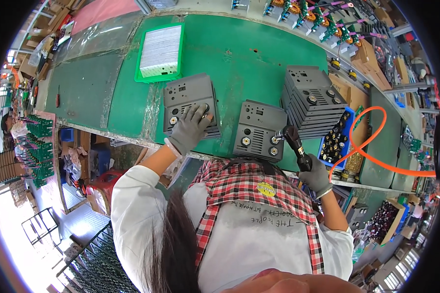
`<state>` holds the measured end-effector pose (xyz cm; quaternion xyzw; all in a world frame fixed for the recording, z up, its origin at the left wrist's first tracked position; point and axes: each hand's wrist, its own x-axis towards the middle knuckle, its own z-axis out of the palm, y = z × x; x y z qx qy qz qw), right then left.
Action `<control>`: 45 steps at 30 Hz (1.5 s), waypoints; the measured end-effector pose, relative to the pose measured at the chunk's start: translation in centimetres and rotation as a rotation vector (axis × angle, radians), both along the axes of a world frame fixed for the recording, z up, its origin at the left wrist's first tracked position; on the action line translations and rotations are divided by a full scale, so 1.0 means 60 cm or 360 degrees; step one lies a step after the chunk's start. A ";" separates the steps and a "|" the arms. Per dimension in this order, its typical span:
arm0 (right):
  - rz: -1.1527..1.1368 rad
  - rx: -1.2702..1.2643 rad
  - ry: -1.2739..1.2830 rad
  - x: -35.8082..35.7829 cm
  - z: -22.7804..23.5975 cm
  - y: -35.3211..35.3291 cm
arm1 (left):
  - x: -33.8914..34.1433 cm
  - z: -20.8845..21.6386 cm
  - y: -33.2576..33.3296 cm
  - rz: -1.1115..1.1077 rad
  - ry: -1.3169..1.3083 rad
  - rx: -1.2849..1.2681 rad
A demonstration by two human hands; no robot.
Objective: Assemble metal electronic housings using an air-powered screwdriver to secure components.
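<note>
My gloved left hand (189, 129) lies with its fingers stretched over a grey metal panel (183, 90), near a round connector at its right side. That panel seems to sit on others, with edges showing below it. My right hand (316, 176), also gloved, is wrapped round the handle of a black power ratchet wrench (293, 140). The wrench's head meets a connector on the right of a second slotted grey panel (260, 117). A brass-coloured nut (246, 141) shows on that panel's left connector.
A stack of similar panels (310, 97) stands at the right, beside a blue bin (347, 128) of black-and-brass connectors. An orange hose (376, 163) loops toward my right hand. A green tray (181, 36) of white sheets stands farther back. Circuit boards (322, 22) line the far shelf.
</note>
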<state>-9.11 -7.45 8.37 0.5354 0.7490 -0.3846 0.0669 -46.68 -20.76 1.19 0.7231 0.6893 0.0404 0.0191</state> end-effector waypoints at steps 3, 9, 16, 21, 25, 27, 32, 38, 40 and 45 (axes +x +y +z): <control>-0.0036 -0.0041 -0.0047 -0.001 0.010 -0.001 | -0.015 -0.005 -0.001 -0.0125 -0.0057 0.0258; 0.0067 -0.0028 -0.0185 0.000 0.006 0.011 | 0.023 0.065 0.038 -0.0004 -0.0045 0.0442; 0.0208 -0.0142 -0.0360 -0.028 0.023 0.024 | 0.161 -0.039 0.088 0.0627 -0.0767 -0.0702; 0.0286 -0.0269 -0.0487 -0.037 0.021 0.025 | 0.169 -0.049 0.094 0.0489 -0.0661 -0.0747; 0.0432 -0.0275 -0.0624 -0.033 0.017 0.024 | 0.178 -0.039 0.083 0.0498 -0.0499 -0.0832; 0.0414 -0.0312 -0.0613 -0.031 0.016 0.024 | 0.182 -0.045 0.082 0.0571 -0.0458 -0.0890; 0.0392 -0.0426 -0.0630 -0.032 0.012 0.029 | 0.181 -0.056 0.082 0.0669 -0.0562 -0.0949; 0.0407 -0.0359 -0.0593 -0.028 0.008 0.019 | 0.175 -0.067 0.075 0.0633 -0.0649 -0.0899; 0.0438 -0.0337 -0.0587 -0.030 0.017 0.022 | 0.169 -0.063 0.079 0.0599 -0.0632 -0.0915; 0.0590 -0.0308 -0.0601 -0.025 0.041 0.018 | 0.163 -0.082 0.076 0.0569 -0.0675 -0.0818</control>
